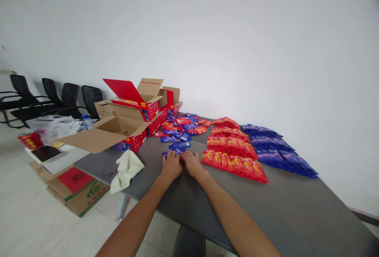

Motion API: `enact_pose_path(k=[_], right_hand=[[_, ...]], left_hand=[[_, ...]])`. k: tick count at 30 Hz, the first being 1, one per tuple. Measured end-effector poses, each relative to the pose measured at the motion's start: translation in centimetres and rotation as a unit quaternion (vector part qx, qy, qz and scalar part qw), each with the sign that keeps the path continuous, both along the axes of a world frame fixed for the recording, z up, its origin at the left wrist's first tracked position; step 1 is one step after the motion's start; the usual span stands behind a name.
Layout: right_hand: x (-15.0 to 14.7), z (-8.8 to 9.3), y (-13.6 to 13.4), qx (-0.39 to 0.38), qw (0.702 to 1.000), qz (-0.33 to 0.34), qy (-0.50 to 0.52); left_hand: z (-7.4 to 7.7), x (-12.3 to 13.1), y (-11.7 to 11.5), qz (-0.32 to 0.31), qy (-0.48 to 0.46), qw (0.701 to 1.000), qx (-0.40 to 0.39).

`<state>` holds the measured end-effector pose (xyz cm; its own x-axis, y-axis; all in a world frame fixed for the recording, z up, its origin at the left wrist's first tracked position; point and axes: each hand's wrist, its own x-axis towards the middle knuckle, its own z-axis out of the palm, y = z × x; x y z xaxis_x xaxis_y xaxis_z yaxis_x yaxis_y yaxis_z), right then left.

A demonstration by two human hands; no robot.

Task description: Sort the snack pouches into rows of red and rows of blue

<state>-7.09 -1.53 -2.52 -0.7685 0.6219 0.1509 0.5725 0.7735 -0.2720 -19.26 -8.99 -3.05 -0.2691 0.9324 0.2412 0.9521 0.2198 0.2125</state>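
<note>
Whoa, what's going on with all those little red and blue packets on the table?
A person has both hands down on the grey table, left hand and right hand side by side, touching a few loose blue packets. To the right lie neat rows of red packets and, beyond them, rows of blue ones. Behind the hands is a mixed red and blue heap, next to open cardboard boxes.

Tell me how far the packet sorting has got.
Done: sorted red packets lie in overlapping rows, with sorted blue packets in rows beside them, toward the wall. In hand: the left hand and right hand rest side by side on loose blue packets at the near edge of the mixed pile. Left: that red-and-blue pile by the open boxes lies jumbled.
</note>
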Motion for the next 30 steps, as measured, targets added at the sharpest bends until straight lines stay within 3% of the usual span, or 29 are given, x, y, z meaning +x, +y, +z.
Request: enact_pose_path(k=[10,15,22,30], right_hand=[[3.3,2.9,-1.1,0.066,0.993,-0.065,0.071],[5.8,3.0,-0.9,0.066,0.988,-0.11,0.081],[10.1,2.6,-1.5,0.014,0.98,-0.16,0.116],[13.9,2.6,-3.0,-0.011,0.974,-0.199,0.111]], left_hand=[[2.7,1.3,-0.3,-0.003,-0.048,0.994,0.098],[3.9,3.1,0.0,-0.03,-0.137,0.982,0.129],[4.2,5.8,1.5,-0.056,-0.352,0.918,0.171],[2.9,9.1,3.1,-0.025,-0.463,0.862,0.206]])
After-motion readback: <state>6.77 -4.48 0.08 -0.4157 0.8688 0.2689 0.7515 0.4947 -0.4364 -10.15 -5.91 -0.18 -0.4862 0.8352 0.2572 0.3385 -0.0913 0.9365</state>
